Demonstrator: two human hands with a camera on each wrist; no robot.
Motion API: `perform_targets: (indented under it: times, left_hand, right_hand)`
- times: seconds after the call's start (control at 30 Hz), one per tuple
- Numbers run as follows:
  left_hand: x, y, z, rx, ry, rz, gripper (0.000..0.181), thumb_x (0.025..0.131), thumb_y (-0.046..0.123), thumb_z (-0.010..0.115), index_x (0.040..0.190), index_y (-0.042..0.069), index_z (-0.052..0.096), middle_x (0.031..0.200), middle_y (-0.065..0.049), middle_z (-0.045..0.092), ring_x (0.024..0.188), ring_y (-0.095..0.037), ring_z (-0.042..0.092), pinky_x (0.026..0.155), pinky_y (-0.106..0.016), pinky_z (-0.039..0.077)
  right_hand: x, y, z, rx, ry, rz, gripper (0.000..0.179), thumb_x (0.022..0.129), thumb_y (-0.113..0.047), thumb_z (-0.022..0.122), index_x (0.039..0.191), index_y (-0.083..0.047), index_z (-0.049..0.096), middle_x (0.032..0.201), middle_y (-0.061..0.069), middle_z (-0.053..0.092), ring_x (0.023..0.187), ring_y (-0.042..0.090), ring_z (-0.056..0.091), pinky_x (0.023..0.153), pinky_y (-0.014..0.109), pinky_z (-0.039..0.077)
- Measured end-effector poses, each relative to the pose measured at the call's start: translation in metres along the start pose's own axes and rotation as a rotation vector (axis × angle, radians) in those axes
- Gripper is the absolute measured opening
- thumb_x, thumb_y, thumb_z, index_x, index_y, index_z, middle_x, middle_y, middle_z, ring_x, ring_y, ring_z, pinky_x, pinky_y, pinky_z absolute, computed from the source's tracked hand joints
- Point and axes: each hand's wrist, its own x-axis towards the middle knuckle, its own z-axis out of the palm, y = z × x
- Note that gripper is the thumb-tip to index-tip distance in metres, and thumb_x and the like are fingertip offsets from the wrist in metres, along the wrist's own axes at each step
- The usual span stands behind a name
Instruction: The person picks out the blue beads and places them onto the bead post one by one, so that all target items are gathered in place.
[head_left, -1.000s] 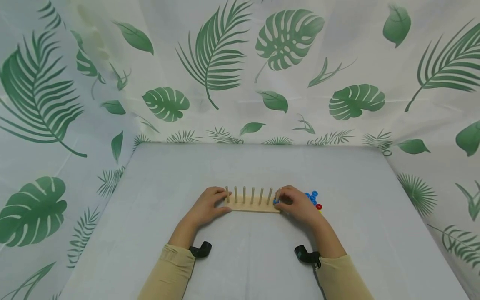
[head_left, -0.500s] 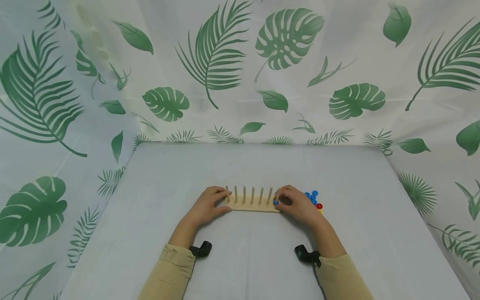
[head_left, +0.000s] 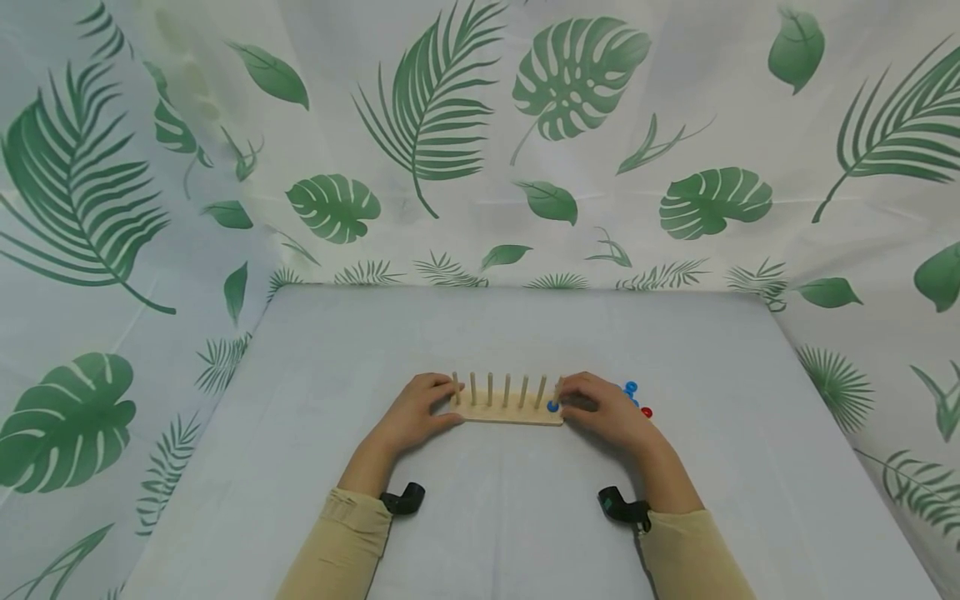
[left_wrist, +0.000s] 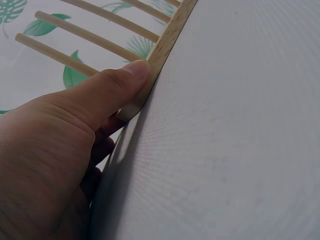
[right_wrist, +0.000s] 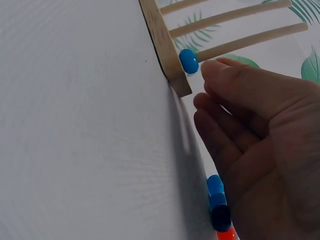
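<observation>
Pale wood formed the board [head_left: 498, 414], which lay on the white table [head_left: 495, 517] with a row of seven pegs [head_left: 491, 389] rising from it. The left hand [head_left: 412, 412] gripped its left end, thumb on the near edge and fingers towards the far side. At the other end, the right hand [head_left: 603, 411] held nothing: its fingers were loosely bent beside the last peg, and whether they touched that peg could not be told. One blue ring [right_wrist: 189, 61] sat around the base of this peg, against the board and just beside the thumb tip. The hands were well apart, the board between them. Past the right hand, partly hidden by it, lay blue rings [head_left: 632, 387] and a red ring [head_left: 647, 412]. Tan sleeves [head_left: 337, 542] covered both forearms, and each wrist bore a black device [head_left: 405, 498]. Leaf-printed cloth [head_left: 465, 208] hung behind.
</observation>
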Motion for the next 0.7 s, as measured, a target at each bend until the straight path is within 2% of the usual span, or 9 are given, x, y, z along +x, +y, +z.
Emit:
perform_targets:
  times: [0.2,0.27,0.37,0.5,0.57,0.7]
  left_hand:
    - [0.001,0.003,-0.001,-0.009,-0.004,-0.013,0.058,0.086,0.042,0.075,0.138,0.019,0.06,0.133,-0.007,0.057,0.13,-0.027,0.049,0.114,-0.044,0.039]
    - [0.001,0.003,-0.001,-0.005,-0.004,-0.014,0.058,0.086,0.042,0.075,0.138,0.019,0.06,0.133,-0.007,0.057,0.13,-0.027,0.049,0.114,-0.043,0.039]
    - [0.001,0.003,-0.001,-0.003,-0.005,-0.015,0.058,0.086,0.041,0.075,0.138,0.019,0.06,0.133,-0.006,0.057,0.13,-0.027,0.049,0.114,-0.043,0.039]
    - [0.001,0.004,-0.001,-0.004,-0.008,-0.016,0.058,0.087,0.041,0.075,0.138,0.019,0.06,0.133,-0.007,0.057,0.13,-0.027,0.049,0.114,-0.043,0.039]
    - [0.001,0.003,-0.001,-0.008,-0.008,-0.014,0.058,0.087,0.041,0.075,0.138,0.019,0.06,0.133,-0.007,0.057,0.13,-0.027,0.049,0.114,-0.043,0.039]
    - [0.0,0.001,0.0,-0.012,0.0,-0.009,0.058,0.086,0.04,0.075,0.138,0.019,0.06,0.132,-0.007,0.057,0.129,-0.027,0.05,0.113,-0.044,0.04]
  right_hand:
    - [-0.002,-0.002,-0.006,0.008,-0.002,0.005,0.031,0.087,-0.011,0.076,0.115,-0.021,0.069,0.131,0.003,0.062,0.125,0.027,0.057,0.103,0.05,0.048]
    - [-0.003,-0.002,-0.009,0.02,-0.008,0.01,0.032,0.088,-0.011,0.075,0.117,-0.021,0.068,0.132,0.003,0.061,0.126,0.027,0.057,0.104,0.048,0.048]
    - [-0.004,-0.003,-0.014,0.048,-0.009,0.015,0.033,0.088,-0.01,0.074,0.119,-0.021,0.068,0.132,0.001,0.062,0.124,0.023,0.059,0.105,0.037,0.049]
    - [-0.007,-0.002,-0.025,0.071,0.011,0.063,0.034,0.09,-0.01,0.072,0.123,-0.017,0.067,0.126,0.001,0.064,0.115,0.021,0.064,0.098,0.032,0.054]
    - [-0.009,-0.001,-0.031,0.07,0.027,0.087,0.033,0.092,-0.012,0.07,0.125,-0.015,0.066,0.124,0.003,0.065,0.109,0.023,0.066,0.092,0.037,0.057]
    - [-0.015,0.004,-0.047,0.054,0.035,0.156,0.03,0.097,-0.021,0.065,0.126,-0.015,0.065,0.125,0.005,0.065,0.104,0.023,0.065,0.083,0.033,0.057]
